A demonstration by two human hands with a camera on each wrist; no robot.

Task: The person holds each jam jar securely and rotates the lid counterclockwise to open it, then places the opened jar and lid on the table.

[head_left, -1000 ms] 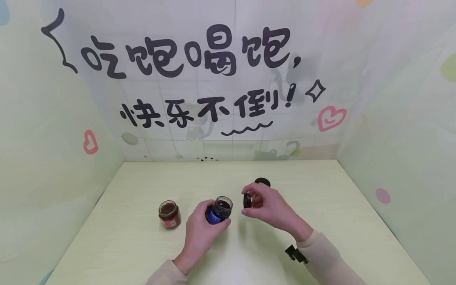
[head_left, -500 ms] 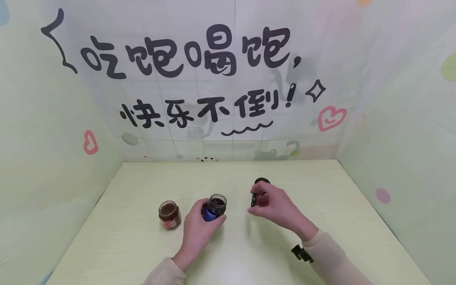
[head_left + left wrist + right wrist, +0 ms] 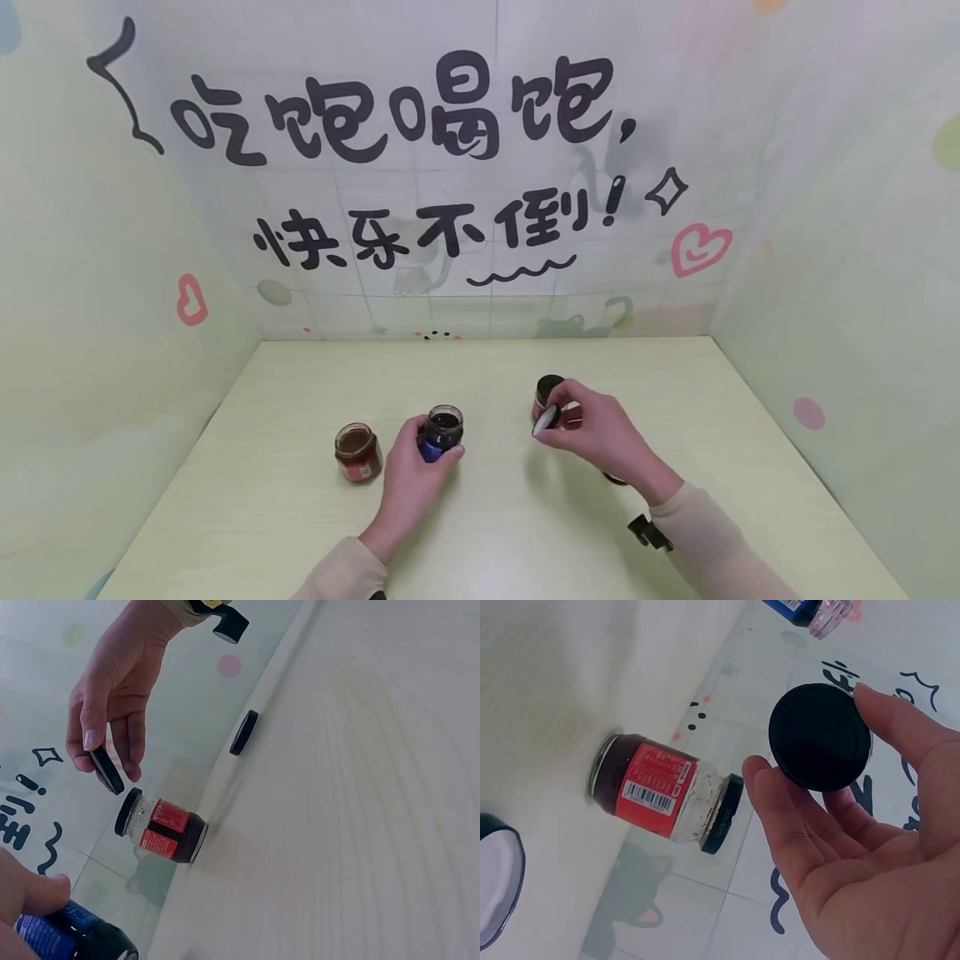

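My left hand (image 3: 412, 475) grips a blue-labelled glass jar (image 3: 444, 432), uncapped, with dark contents and its mouth facing up. Its blue label also shows at the lower left of the left wrist view. With thumb and fingers, my right hand (image 3: 603, 429) pinches a black lid (image 3: 821, 737) by its edge. The lid is tilted, its pale inside visible in the head view. Just behind it stands a red-labelled glass jar (image 3: 656, 787) with a black lid on, partly hidden by the hand in the head view.
An uncapped jar (image 3: 358, 454) with brownish-red contents and a red label stands left of my left hand. A second loose black lid (image 3: 244, 733) lies on the table (image 3: 480, 533), mostly behind my right wrist in the head view. Printed walls enclose the table's back and sides.
My left hand has shifted left with the blue-labelled jar. My right hand has moved right with the lid and turned it, exposing its pale inside. More of the capped jar now shows.
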